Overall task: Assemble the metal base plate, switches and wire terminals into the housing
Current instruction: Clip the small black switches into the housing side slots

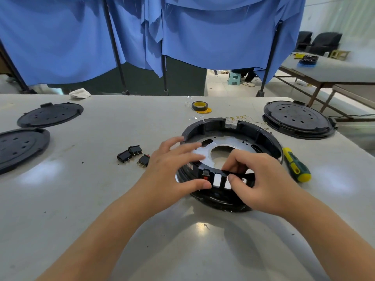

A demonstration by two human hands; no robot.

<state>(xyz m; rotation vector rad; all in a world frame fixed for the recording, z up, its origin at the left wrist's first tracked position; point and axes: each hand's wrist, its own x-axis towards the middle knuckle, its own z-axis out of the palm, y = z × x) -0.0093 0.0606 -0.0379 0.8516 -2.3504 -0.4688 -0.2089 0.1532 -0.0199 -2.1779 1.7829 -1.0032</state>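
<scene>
A round black housing (263, 134) lies on the grey table with a shiny metal base plate (229, 141) inside it. Its near wall has a row of rectangular switch slots; a switch with a red rocker (205, 175) sits in the leftmost one. My left hand (174, 165) grips the housing's left rim, fingers over the plate, thumb on the outer wall. My right hand (261, 179) pinches the housing's near wall at the slots, thumb outside, fingers inside. Three loose black rocker switches (133, 155) lie left of the housing. Thin wires with gold ring terminals (241, 118) lie behind it.
A green-yellow screwdriver (295, 164) lies right of the housing. A tape roll (199, 106) sits behind it. Two black round covers (50, 114) lie at the left, another assembled unit (298, 118) at the far right. Blue curtains hang behind the table.
</scene>
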